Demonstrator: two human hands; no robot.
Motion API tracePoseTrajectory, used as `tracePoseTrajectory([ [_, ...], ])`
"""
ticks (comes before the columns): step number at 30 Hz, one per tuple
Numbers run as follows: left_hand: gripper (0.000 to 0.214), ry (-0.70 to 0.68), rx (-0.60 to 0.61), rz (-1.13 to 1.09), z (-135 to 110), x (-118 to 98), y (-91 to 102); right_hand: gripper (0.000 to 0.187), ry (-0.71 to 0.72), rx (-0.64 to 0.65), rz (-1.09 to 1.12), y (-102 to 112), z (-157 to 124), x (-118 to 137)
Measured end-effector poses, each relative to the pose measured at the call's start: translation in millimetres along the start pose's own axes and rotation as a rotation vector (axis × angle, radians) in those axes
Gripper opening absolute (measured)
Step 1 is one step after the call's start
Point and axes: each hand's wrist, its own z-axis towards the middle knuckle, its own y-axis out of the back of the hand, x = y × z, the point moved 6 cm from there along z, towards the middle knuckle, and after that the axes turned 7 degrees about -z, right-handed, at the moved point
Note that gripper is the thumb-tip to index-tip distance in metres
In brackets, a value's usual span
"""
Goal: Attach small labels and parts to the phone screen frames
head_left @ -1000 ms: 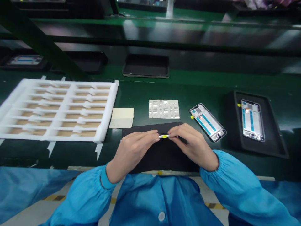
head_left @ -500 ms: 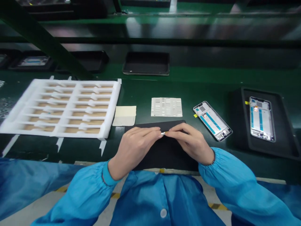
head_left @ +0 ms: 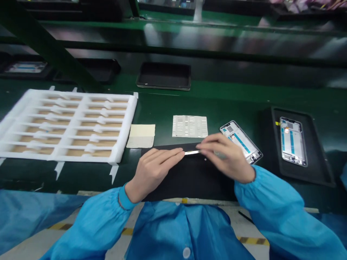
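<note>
A thin silvery strip [head_left: 192, 152] spans the gap between my two hands, above a black mat [head_left: 187, 177]. My left hand [head_left: 155, 168] pinches its left end with the fingers pressed together. At the other end, the fingertips of my right hand [head_left: 227, 155], a little blurred, are closed on the strip. What the strip belongs to cannot be made out. Behind the mat lies a pale sheet with rows of small silvery strips [head_left: 189, 126]. A phone frame with blue strips [head_left: 242, 139] rests tilted on the bench, partly covered by my right hand.
On the left stands a white foam tray [head_left: 123, 126] with slots, beside a cream paper pad [head_left: 141, 136]. A black tray [head_left: 321, 159] on the right holds another phone frame [head_left: 294, 141]. Farther back sit a black tray [head_left: 164, 76] and a green slanted post [head_left: 48, 47].
My right hand has moved right, away from my left, and more of the silvery strip shows between them. The whole view has shifted slightly.
</note>
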Motion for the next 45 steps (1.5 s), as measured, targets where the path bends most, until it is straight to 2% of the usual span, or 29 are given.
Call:
tracePoseTrajectory([
  [2,0.025,0.123,0.076,-0.129,15,17,-4.3,0.013,-0.147,-0.061,-0.072,4,18,-32],
  [3,0.022,0.192,0.139,-0.216,24,26,-9.1,0.013,-0.205,-0.047,-0.132,0,28,-49],
  [6,0.017,0.344,0.343,-0.443,47,48,-29.6,0.013,-0.246,0.15,-0.265,-26,54,-90],
  [8,0.015,0.39,0.406,-0.499,57,57,-41.6,0.014,-0.221,0.238,-0.31,-41,65,-103],
  [14,0.014,0.448,0.451,-0.541,56,69,-62.0,0.015,-0.148,0.352,-0.426,-54,66,-103],
  [20,0.012,0.45,0.475,-0.516,54,71,-61.2,0.018,-0.146,0.399,-0.474,-55,66,-100],
  [24,0.012,0.427,0.472,-0.51,55,71,-61.2,0.02,-0.138,0.401,-0.431,-56,68,-97],
  [29,0.014,0.407,0.46,-0.522,55,72,-62.7,0.011,-0.225,0.263,-0.251,-50,67,-112],
  [33,0.014,0.434,0.433,-0.497,55,74,-62.0,0.014,-0.375,0.014,-0.05,-37,65,-126],
  [36,0.014,0.432,0.428,-0.502,55,69,-59.1,0.016,-0.446,-0.158,0.098,-24,62,-123],
  [38,0.013,0.431,0.397,-0.488,54,63,-52.8,0.018,-0.468,-0.228,0.176,-15,58,-111],
  [41,0.016,0.397,0.283,-0.376,47,49,-35.5,0.023,-0.482,-0.296,0.264,-1,49,-82],
  [45,0.022,0.171,0.136,-0.176,33,19,-14.5,0.021,-0.409,-0.289,0.303,14,29,-24],
])
